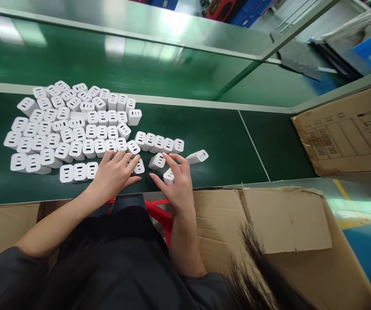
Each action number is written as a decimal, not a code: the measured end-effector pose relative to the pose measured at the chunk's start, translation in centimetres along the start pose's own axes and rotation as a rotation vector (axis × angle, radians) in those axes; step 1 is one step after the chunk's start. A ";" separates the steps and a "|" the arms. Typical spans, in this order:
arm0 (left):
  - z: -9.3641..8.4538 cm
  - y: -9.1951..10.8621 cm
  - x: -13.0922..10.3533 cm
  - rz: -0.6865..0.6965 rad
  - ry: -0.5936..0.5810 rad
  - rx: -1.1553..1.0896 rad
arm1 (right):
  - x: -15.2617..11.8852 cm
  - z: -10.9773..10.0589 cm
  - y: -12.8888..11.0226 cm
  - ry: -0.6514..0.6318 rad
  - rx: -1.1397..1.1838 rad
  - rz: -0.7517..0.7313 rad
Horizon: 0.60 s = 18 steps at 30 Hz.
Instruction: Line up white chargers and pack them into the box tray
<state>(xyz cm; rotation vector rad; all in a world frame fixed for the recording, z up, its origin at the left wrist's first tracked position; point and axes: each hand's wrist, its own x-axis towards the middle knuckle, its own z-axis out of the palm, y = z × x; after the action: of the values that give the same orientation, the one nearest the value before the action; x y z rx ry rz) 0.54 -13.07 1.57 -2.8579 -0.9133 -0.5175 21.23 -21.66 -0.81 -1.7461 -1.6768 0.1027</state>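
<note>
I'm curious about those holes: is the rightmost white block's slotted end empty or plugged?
Empty: the rightmost white block shows bare dark slots, nothing sticking out.

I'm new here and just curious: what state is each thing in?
White blocks: mostly in rough rows, slotted faces showing.
Rightmost white block: apart from the rows.
Left hand: bent over white blocks, grip unclear.
Right hand: open, thumb and fingers apart.
Printed carton: open or closed unclear.

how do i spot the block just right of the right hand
On the green table, find the right hand. Just past it, to the right, is a white block, slotted end pointing away. No other block sits farther right.
</note>
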 end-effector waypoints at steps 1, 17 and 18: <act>0.0 0.0 0.2 0.012 0.002 0.014 | 0.1 0.2 0.1 0.012 -0.004 0.005; -3.2 -0.4 0.6 0.054 0.225 -0.152 | 0.1 1.9 -0.2 -0.126 0.267 -0.028; -3.6 -0.2 0.4 0.063 0.209 -0.163 | 0.2 1.9 -0.3 -0.124 0.306 -0.043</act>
<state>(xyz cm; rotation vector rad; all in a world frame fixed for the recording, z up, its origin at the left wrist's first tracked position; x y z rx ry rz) -0.30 -13.33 5.10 -2.8892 -0.7759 -0.9025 20.01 -20.73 -2.02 -1.4991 -1.6844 0.4320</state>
